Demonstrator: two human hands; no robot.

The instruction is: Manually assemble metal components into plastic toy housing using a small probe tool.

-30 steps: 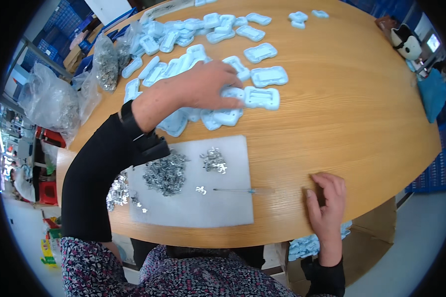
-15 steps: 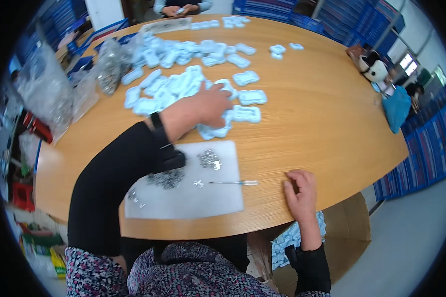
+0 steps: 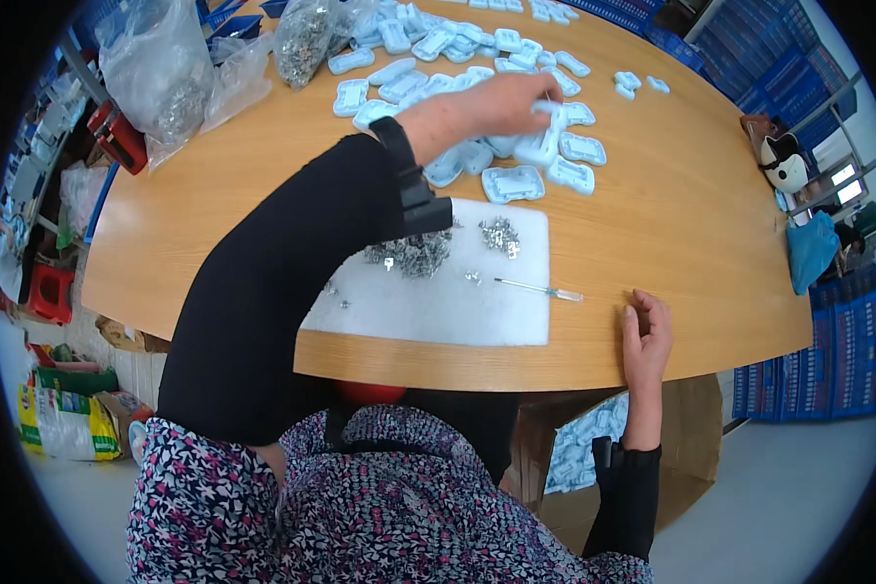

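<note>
My left hand (image 3: 518, 103) is stretched over a pile of light blue plastic housings (image 3: 436, 88) and pinches one light blue housing (image 3: 541, 142) that hangs tilted from its fingers. Just below it another housing (image 3: 513, 184) lies with its hollow side up. My right hand (image 3: 647, 341) rests at the table's near edge, empty, fingers loosely bent and thumb apart. Between the hands lies a white foam sheet (image 3: 438, 316). It bears a large heap of small metal parts (image 3: 420, 256), a smaller heap (image 3: 500, 235) and a thin screwdriver (image 3: 540, 289) across its right edge.
Clear bags of metal parts (image 3: 305, 44) stand at the table's far left. An open cardboard box (image 3: 686, 428) with more blue housings is below the near edge, beside my right forearm. A blue bag (image 3: 812, 251) and a white helmet (image 3: 784, 165) are at the right.
My left hand has closed on a housing and raised it at the pile's near right. My right hand stays by the table edge. The whole view has shifted.
</note>
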